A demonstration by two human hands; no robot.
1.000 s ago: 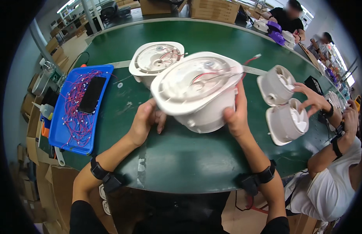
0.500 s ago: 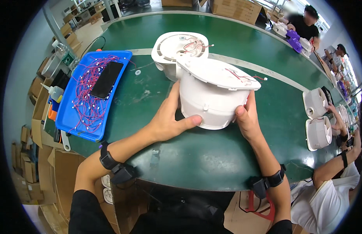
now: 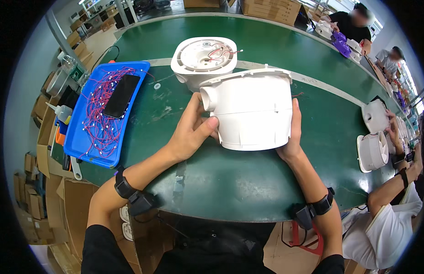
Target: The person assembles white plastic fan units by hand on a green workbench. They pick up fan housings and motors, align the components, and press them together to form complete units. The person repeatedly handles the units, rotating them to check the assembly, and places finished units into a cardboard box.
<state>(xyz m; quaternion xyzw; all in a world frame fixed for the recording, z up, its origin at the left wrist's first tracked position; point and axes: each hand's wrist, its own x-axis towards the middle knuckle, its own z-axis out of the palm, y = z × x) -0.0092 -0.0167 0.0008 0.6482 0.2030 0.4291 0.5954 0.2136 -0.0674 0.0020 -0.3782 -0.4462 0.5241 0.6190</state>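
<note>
Between my two hands is a white plastic housing [image 3: 253, 112], a rounded tub with a short round spout on its left side. It is tilted, so its side wall faces me and its top plate is mostly out of sight. My left hand [image 3: 191, 130] grips it at the left below the spout, thumb on the wall. My right hand [image 3: 292, 134] clasps the right side, its fingers partly hidden behind. A bit of red wire [image 3: 298, 94] sticks out past the right edge. Just behind stands a similar white housing [image 3: 205, 57], upright, with red and white wires on its top.
At left, a blue tray [image 3: 113, 157] holds many red wires with white connectors and a black phone [image 3: 122, 97]. A small washer [image 3: 157, 86] lies on the green table [image 3: 221, 187]. Beyond the tray is a plastic bottle [image 3: 74, 68]. A co-worker's hand [image 3: 393, 130] touches white housings at right.
The housing in my hands has turned and tipped, so its top plate and wires have gone from sight and the spout now shows. Both my hands have shifted their hold on it.
</note>
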